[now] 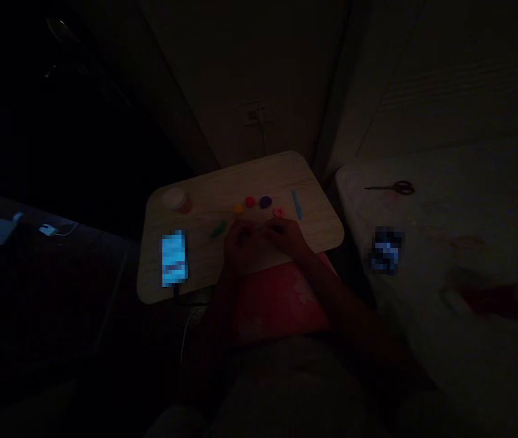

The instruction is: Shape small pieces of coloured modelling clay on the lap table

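Note:
The scene is very dark. My left hand [239,239] and my right hand [285,235] are close together over the near part of a small wooden table [204,188]. Their fingers are pinched around a small pale greenish piece [259,228], too dim to name more exactly. Just beyond them lie a yellow lump [239,208], a red ball [250,202] and a dark purple lump [265,202], which look like modelling clay. A pink ring-like piece [279,212] is by my right fingers. A green piece [217,229] lies left of my left hand.
A blue stick [296,205] lies at the table's right. A lidded tub [177,199] and a lit phone [174,258] with a cable are at the left. Scissors [391,188] and a blurred-out device [385,250] rest on the pale surface [423,243] at right.

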Motion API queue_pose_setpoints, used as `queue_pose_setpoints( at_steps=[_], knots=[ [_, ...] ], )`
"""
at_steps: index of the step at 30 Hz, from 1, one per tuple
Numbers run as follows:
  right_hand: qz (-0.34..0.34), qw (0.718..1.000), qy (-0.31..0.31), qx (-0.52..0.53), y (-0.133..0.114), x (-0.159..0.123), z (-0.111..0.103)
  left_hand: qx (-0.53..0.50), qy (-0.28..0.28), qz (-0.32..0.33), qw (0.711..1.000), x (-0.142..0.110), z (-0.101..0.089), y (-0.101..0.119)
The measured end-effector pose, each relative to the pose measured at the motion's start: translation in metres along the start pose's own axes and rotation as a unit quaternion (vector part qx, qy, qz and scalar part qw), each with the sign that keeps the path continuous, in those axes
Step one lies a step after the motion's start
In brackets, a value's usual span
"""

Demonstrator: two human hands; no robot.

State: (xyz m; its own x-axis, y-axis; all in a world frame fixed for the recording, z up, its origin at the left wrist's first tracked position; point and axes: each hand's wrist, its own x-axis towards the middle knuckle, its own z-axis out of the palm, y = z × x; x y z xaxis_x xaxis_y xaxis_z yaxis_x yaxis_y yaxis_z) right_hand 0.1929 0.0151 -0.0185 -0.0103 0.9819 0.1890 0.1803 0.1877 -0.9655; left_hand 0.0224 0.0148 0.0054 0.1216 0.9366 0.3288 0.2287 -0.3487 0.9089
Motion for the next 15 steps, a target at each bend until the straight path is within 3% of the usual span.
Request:
queue_pose_setpoints(
  at_steps=[15],
  knots=[
    [0.007,0.998,0.01,0.062,-0.0016,-0.0021,-0.0016,-0.014,-0.011,0.006,1.0,0.0013,-0.0003,-0.0049]
  ],
)
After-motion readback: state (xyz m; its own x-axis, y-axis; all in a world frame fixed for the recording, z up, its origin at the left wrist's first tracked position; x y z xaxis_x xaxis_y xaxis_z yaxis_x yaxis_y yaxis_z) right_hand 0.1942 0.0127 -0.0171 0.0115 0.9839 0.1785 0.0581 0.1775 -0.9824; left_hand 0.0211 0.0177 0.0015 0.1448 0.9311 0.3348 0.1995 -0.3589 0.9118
